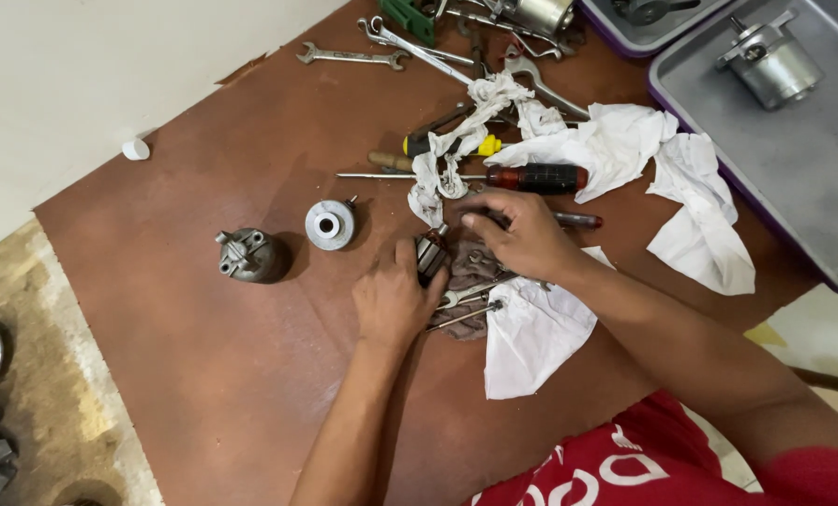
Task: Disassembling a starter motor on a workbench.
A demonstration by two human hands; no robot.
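The left hand [393, 298] was closed around a small motor armature [431, 253], a dark wound core with a coppery end, and held it upright just above the brown worktop [203, 375], near the middle of the view. The right hand [524, 234] lay curled over the top of it, fingertips [471, 223] pressing at the upper end, with a greyish-brown rag [471, 267] bunched under both hands; whether the right hand pinched the rag or only the part could not be told. Done well, this sort of wiping called for a firm hold on the core by the left hand, so the windings were not squeezed or scraped, while the right worked the cloth round the end in short turns. The thin metal rods [466, 314] lying just below the hands sat close enough to be knocked, so keeping the wrists low and quiet seemed wise. To the left stood a round grey housing [246, 255] and a disc-shaped end cap [330, 225], well apart from the hands. Behind lay a red-and-black-handled screwdriver [531, 178], a yellow-tipped one [452, 145], white rags [616, 141] and several spanners [353, 58]. A grey tray [794, 178] at the right edge carried a cylindrical motor body [770, 61].
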